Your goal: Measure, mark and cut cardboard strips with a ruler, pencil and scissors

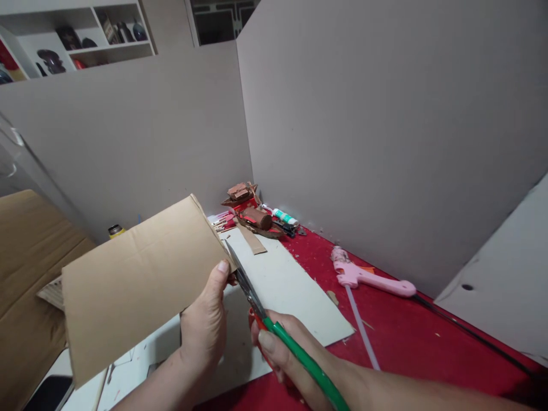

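My left hand (205,319) grips a flat brown piece of cardboard (137,274) by its right end, thumb on top, holding it raised and tilted above the table. In my right hand (291,348) is a pair of scissors (252,294) with green and red handles. Its blades point away from me and meet the cardboard's right edge, close to my left thumb. Whether the blades are parted is hard to make out. Below lies a white board (295,285) on the red table surface.
A pink glue gun (372,277) with a clear glue stick (362,328) and black cord lies at right. Small brown models (254,218), a white-green tube (285,217) and a cardboard strip (252,240) sit at the back. A large cardboard box (29,285) and a phone (49,393) are at left.
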A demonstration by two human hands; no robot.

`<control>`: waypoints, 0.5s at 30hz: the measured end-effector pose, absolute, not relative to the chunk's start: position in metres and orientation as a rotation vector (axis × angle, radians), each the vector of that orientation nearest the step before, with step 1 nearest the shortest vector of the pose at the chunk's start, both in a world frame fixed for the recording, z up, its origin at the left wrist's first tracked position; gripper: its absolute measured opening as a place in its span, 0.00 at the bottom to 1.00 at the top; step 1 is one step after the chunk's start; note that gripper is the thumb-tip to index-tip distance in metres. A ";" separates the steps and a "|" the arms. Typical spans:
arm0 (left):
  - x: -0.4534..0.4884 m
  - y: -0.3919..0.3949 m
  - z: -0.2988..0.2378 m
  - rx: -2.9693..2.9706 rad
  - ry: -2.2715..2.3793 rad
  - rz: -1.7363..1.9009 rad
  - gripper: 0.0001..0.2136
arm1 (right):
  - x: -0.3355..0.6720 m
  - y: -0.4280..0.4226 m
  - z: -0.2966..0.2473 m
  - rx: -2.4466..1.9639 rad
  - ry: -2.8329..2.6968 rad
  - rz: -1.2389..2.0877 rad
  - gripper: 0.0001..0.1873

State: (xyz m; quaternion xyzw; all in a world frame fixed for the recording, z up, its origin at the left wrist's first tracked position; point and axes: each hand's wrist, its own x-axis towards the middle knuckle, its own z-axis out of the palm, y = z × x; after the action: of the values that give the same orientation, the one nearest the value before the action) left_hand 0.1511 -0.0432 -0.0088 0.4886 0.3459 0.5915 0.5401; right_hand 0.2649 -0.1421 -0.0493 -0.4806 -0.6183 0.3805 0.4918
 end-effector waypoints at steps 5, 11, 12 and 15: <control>0.151 -0.042 -0.010 1.171 0.846 1.389 0.12 | 0.264 -0.142 -0.047 -1.196 -1.445 0.952 0.29; 0.151 -0.040 -0.011 1.199 0.833 1.373 0.11 | 0.264 -0.142 -0.048 -1.195 -1.393 1.010 0.29; 0.150 -0.040 -0.011 1.200 0.831 1.373 0.11 | 0.264 -0.141 -0.047 -1.199 -1.395 1.005 0.30; 0.150 -0.038 -0.013 1.194 0.839 1.363 0.12 | 0.263 -0.141 -0.046 -1.206 -1.410 0.981 0.30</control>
State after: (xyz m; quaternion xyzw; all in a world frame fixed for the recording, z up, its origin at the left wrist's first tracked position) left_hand 0.1498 -0.0385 -0.0126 0.5024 0.3534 0.5738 0.5417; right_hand 0.2634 -0.1414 -0.0458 -0.4982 -0.5825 0.4054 0.4981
